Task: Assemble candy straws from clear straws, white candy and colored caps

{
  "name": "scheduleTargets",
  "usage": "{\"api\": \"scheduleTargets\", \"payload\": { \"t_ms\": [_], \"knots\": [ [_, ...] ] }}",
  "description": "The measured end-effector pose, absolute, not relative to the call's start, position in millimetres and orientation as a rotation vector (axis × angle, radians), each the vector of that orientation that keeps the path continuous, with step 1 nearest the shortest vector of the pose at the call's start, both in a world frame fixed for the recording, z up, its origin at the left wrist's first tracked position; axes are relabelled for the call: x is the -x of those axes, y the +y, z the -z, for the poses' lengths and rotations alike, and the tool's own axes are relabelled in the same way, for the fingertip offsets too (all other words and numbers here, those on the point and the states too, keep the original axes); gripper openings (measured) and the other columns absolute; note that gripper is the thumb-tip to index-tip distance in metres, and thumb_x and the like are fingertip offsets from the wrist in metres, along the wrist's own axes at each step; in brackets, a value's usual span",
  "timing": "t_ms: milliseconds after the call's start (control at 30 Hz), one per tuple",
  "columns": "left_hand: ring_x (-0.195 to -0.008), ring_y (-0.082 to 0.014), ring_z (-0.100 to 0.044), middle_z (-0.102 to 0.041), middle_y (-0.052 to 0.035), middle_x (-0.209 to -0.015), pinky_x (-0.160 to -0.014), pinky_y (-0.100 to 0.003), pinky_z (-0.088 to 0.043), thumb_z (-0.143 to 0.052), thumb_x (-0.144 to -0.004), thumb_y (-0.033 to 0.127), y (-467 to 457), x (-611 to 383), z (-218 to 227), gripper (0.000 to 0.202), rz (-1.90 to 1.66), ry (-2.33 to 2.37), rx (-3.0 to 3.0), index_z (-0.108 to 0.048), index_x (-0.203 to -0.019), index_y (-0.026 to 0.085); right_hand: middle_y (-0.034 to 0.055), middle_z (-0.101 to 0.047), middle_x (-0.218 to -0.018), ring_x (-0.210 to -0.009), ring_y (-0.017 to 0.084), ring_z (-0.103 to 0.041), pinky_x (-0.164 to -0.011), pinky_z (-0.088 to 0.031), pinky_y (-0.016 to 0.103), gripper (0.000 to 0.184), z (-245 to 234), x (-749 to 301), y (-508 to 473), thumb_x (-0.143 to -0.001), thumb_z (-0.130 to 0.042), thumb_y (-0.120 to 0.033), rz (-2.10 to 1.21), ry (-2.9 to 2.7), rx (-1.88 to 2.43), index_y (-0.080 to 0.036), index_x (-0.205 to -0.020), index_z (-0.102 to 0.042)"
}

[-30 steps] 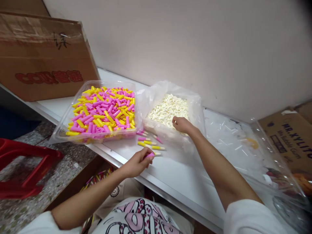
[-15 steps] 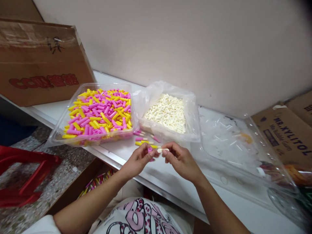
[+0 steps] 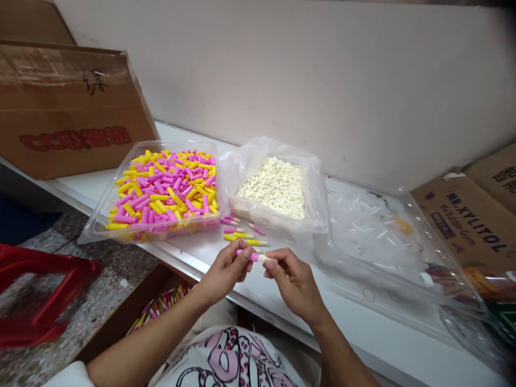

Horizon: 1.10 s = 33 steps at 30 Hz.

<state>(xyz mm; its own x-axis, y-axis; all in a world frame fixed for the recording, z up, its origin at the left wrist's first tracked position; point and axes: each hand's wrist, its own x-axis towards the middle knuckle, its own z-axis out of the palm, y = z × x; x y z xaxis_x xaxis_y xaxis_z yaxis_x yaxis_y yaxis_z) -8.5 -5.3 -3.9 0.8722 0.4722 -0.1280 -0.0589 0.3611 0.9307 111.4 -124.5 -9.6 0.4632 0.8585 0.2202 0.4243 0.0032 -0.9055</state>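
Between the fingers of my left hand [image 3: 229,267] is a pink plastic tube [image 3: 246,255], lying sideways. My right hand [image 3: 289,273] pinches a small white stick [image 3: 263,258], whose end meets the tube's open right end. Just beyond my hands, several tubes with white tips, such as a yellow one [image 3: 253,242], lie on the white table. Behind them, to the left, stands a clear tray [image 3: 91,228] heaped with pink and yellow tubes [image 3: 173,188]. A plastic-lined container [image 3: 316,215] beside it holds many white pieces [image 3: 276,187].
A clear tray [image 3: 447,269] with plastic pieces sits on the right, near a carton [image 3: 463,209]. Another carton [image 3: 76,107] stands at the left. Below the table edge, an open box [image 3: 116,306] holds finished-looking coloured sticks, near a red stool [image 3: 40,301].
The pink tube has turned from upright to sideways in my left hand. My right hand has brought the white stick against its end, and both hands sit slightly lower.
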Motion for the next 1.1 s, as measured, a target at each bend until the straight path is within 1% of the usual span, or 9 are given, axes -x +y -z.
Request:
{"api": "scheduleTargets", "payload": {
  "t_ms": [233,333,400,467,533,700,867,1000,1100],
  "knots": [
    [-0.047,-0.0041,-0.029,-0.036,0.0087,-0.058,-0.045,-0.017,-0.024,-0.051,-0.085,0.053,-24.8,6.9,10.9,0.036,-0.555,0.455,-1.108,-0.039,-0.078,0.020,0.0004,-0.064,-0.073,-0.063,0.012,-0.063,-0.053,-0.049,0.022,0.017,12.2,-97.7,-117.6,-0.090,-0.050,-0.035,-0.434,-1.078,1.571,-0.020,-0.096,-0.058],
    [-0.046,-0.0054,-0.029,-0.035,0.0089,-0.057,-0.045,-0.019,-0.026,-0.047,-0.086,0.056,-23.1,9.4,14.0,0.038,-0.539,0.482,-1.176,-0.036,-0.077,0.021,0.0001,-0.063,-0.070,-0.063,0.012,-0.062,-0.056,-0.050,0.023,0.018,16.3,-100.1,-114.6,-0.090,-0.050,-0.036,-0.564,-1.081,1.565,-0.020,-0.095,-0.057],
    [-0.050,-0.0072,-0.035,-0.041,0.0067,-0.060,-0.048,-0.020,-0.031,-0.044,-0.088,0.055,-14.8,13.4,10.0,0.036,-0.505,0.477,-1.355,-0.040,-0.078,0.021,0.0001,-0.063,-0.071,-0.065,0.013,-0.062,-0.061,-0.052,0.025,0.018,15.2,-107.3,-115.2,-0.091,-0.050,-0.037,-0.645,-1.113,1.557,-0.020,-0.094,-0.057],
    [-0.060,-0.0100,-0.044,-0.051,0.0021,-0.068,-0.055,-0.022,-0.036,-0.044,-0.088,0.052,-1.8,18.2,0.0,0.034,-0.415,0.426,-1.605,-0.047,-0.081,0.020,0.0008,-0.063,-0.075,-0.068,0.013,-0.062,-0.065,-0.052,0.027,0.017,9.3,-116.3,-117.5,-0.092,-0.048,-0.035,-0.630,-1.209,1.571,-0.021,-0.095,-0.057],
    [-0.065,-0.0120,-0.047,-0.056,-0.0004,-0.073,-0.058,-0.023,-0.038,-0.047,-0.087,0.051,12.7,22.6,-13.7,0.033,-0.235,0.303,-1.777,-0.055,-0.085,0.019,0.0023,-0.064,-0.082,-0.075,0.014,-0.062,-0.070,-0.051,0.028,0.016,-0.8,-124.1,-120.3,-0.093,-0.046,-0.031,-0.533,-1.400,1.596,-0.022,-0.099,-0.057],
    [-0.061,-0.0128,-0.045,-0.048,0.0019,-0.062,-0.057,-0.023,-0.037,-0.040,-0.091,0.048,32.1,27.9,-37.2,0.038,0.083,0.084,-1.918,-0.061,-0.082,0.019,0.0034,-0.062,-0.089,-0.079,0.014,-0.060,-0.072,-0.047,0.027,0.014,-24.7,-129.3,-122.4,-0.094,-0.042,-0.022,-0.462,-1.765,1.509,-0.023,-0.101,-0.054],
    [-0.064,-0.0124,-0.043,-0.048,0.0019,-0.068,-0.060,-0.023,-0.035,-0.037,-0.093,0.043,23.2,29.3,-28.9,0.033,-0.038,0.122,-2.054,-0.054,-0.080,0.018,0.0029,-0.061,-0.084,-0.074,0.013,-0.058,-0.068,-0.047,0.027,0.017,-24.9,-120.8,-114.3,-0.095,-0.039,-0.022,-0.433,-1.751,1.496,-0.022,-0.102,-0.055],
    [-0.066,-0.0130,-0.045,-0.052,0.0005,-0.072,-0.060,-0.023,-0.037,-0.043,-0.091,0.039,30.0,26.5,-26.2,0.025,-0.112,0.137,-2.078,-0.054,-0.082,0.019,0.0051,-0.065,-0.098,-0.085,0.016,-0.061,-0.075,-0.049,0.030,0.022,-33.4,-129.5,-108.7,-0.093,-0.044,-0.026,-0.497,-1.818,1.493,-0.024,-0.112,-0.056],
    [-0.069,-0.0152,-0.050,-0.057,-0.0018,-0.077,-0.062,-0.025,-0.039,-0.049,-0.086,0.039,70.0,25.0,-35.8,0.021,-0.327,0.282,-2.071,-0.056,-0.085,0.020,0.0066,-0.066,-0.105,-0.086,0.018,-0.063,-0.067,-0.050,0.029,0.032,-47.3,-174.0,-114.2,-0.089,-0.052,-0.036,-0.381,-1.669,1.745,-0.026,-0.119,-0.054]
  ]
}}
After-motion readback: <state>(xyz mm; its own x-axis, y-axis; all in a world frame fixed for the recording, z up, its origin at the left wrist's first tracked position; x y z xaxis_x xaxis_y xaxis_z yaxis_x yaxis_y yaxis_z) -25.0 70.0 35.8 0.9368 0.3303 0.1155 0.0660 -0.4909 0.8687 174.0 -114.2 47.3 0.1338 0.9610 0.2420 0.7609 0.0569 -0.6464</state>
